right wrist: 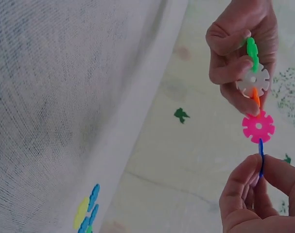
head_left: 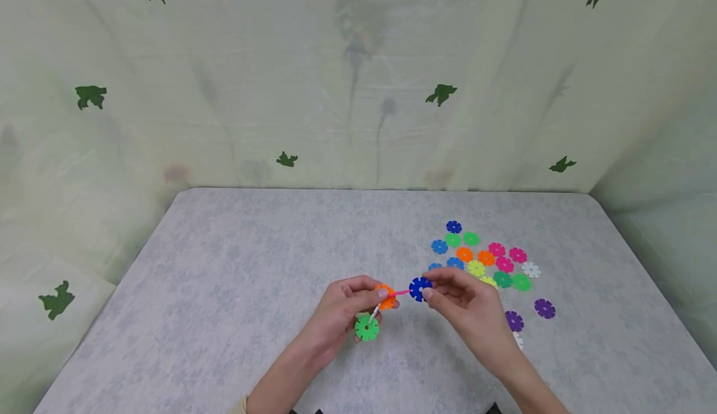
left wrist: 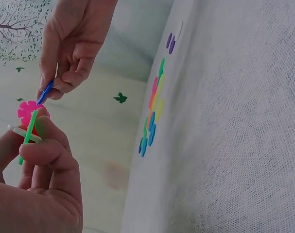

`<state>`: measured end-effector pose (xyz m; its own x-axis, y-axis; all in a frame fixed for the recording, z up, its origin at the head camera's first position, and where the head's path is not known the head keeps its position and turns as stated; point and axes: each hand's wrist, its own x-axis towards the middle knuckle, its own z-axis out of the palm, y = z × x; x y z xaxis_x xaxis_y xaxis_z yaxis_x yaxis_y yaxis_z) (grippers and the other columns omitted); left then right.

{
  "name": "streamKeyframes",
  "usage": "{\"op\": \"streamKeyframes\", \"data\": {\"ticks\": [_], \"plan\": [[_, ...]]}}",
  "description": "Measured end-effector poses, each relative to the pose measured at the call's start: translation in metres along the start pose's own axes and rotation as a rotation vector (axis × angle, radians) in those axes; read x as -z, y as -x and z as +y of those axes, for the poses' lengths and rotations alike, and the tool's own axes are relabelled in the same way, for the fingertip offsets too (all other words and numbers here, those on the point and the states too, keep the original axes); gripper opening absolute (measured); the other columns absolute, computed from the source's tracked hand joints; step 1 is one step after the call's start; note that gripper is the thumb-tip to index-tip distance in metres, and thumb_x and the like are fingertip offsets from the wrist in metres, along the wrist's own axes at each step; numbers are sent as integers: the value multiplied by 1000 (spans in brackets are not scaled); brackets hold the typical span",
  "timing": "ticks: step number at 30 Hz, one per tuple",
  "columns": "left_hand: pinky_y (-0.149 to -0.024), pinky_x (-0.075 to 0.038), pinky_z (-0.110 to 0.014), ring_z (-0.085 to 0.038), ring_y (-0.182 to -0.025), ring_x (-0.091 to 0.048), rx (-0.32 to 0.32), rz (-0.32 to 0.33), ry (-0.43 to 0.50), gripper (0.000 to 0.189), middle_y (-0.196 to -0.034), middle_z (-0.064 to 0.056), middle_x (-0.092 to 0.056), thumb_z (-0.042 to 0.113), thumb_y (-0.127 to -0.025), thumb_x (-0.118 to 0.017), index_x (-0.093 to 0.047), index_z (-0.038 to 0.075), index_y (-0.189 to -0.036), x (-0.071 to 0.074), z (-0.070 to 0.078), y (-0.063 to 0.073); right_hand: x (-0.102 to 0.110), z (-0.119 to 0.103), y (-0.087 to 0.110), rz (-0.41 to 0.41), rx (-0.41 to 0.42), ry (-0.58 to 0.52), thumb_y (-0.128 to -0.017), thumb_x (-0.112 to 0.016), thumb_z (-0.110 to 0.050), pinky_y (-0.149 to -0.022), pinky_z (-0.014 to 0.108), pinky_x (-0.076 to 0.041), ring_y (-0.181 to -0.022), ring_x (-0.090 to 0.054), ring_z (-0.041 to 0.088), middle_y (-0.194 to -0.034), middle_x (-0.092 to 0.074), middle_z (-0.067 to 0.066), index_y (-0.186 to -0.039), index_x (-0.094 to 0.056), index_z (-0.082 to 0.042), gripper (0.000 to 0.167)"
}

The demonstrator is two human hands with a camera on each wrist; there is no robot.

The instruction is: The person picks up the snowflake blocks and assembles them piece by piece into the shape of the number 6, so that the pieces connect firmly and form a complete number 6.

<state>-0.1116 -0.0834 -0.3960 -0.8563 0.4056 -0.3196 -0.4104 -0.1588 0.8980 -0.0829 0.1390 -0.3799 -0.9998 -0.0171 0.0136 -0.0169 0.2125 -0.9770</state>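
Note:
My left hand (head_left: 344, 305) grips a short chain of notched plastic discs. In the right wrist view the chain runs from a green disc (right wrist: 252, 48) through a white disc (right wrist: 260, 80) and an orange disc (right wrist: 255, 95) to a pink disc (right wrist: 258, 127). Between thumb and fingers, my right hand (head_left: 473, 305) pinches a dark blue disc (head_left: 417, 289). The blue disc stands edge-on at the outer rim of the pink one, crosswise to it. Both hands are held above the table, close together.
Loose notched discs in several colours, among them a pink disc (head_left: 518, 255) and a green disc (head_left: 521, 282), lie spread on the grey table (head_left: 224, 289) at the right. Purple discs (head_left: 544, 308) lie near the right forearm. A pale curtain (head_left: 252, 78) hangs behind.

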Motion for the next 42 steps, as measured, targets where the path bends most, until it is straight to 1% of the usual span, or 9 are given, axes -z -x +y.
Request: {"op": "streamKeyframes", "data": {"ticks": [8, 15, 21, 26, 29, 31, 34, 38, 42], "plan": [[-40, -33, -22, -13, -46, -47, -31, -28, 5, 26, -82, -9, -71, 21, -88, -74, -65, -1, -99, 1, 0, 2, -2, 0, 1, 11, -21, -8, -88, -75, -8, -77, 27, -57, -87, -65, 23, -101, -67, 10, -114, -68, -5, 27], [-40, -33, -22, -13, -43, -44, -60, -46, -10, 27, -78, -8, -70, 21, -89, -74, -64, -2, -99, 0, 2, 4, -2, 1, 2, 19, 1, -18, -88, -74, -9, -77, 28, -56, -88, -64, 24, -102, -67, 9, -113, -68, -5, 26], [-38, -33, -22, -13, -42, -44, -58, -33, -24, 26, -77, -9, -70, 19, -88, -74, -65, -2, -99, 0, 1, 3, -2, 2, 1, 6, -15, -24, -88, -74, -8, -76, 29, -57, -86, -64, 25, -101, -66, 10, -113, -69, -6, 25], [-37, -32, -22, -12, -42, -44, -71, -25, -52, 25, -74, -7, -68, 19, -87, -76, -66, -2, -97, 0, 0, 3, -5, 2, 2, -1, -36, -33, -89, -73, -8, -76, 29, -57, -85, -64, 25, -100, -66, 11, -113, -69, -4, 25], [-37, -30, -22, -12, -42, -42, -79, -8, -62, 22, -72, -6, -67, 18, -87, -75, -68, -1, -95, 0, 0, 3, -7, 2, 3, 6, -41, -46, -89, -73, -7, -76, 29, -57, -86, -65, 25, -101, -66, 11, -111, -69, -5, 22], [-37, -29, -22, -12, -42, -41, -84, 6, -65, 20, -71, -5, -67, 18, -87, -75, -68, 0, -94, 0, -1, 3, -8, 3, 3, 9, -33, -57, -89, -73, -5, -77, 30, -57, -86, -66, 25, -101, -67, 10, -109, -69, -5, 20], [-37, -27, -22, -11, -42, -39, -93, 17, -64, 19, -69, -4, -66, 18, -87, -75, -68, 1, -92, 0, -1, 3, -10, 5, 4, 11, 8, -64, -88, -73, -3, -77, 31, -57, -87, -67, 25, -101, -67, 9, -107, -69, -6, 19], [-37, -26, -21, -11, -42, -39, -99, 17, -59, 17, -69, -4, -66, 17, -87, -75, -68, 2, -91, -1, -2, 3, -10, 7, 6, 11, 85, -39, -88, -73, -3, -78, 31, -57, -88, -67, 23, -100, -68, 5, -106, -70, -8, 19], [-37, -26, -21, -10, -42, -41, -96, 16, -57, 17, -72, -5, -68, 16, -88, -75, -68, 2, -91, -1, -2, 2, -10, 8, 7, 16, 139, 1, -87, -74, -5, -80, 30, -56, -89, -67, 20, -99, -69, 0, -106, -70, -13, 21]]}}
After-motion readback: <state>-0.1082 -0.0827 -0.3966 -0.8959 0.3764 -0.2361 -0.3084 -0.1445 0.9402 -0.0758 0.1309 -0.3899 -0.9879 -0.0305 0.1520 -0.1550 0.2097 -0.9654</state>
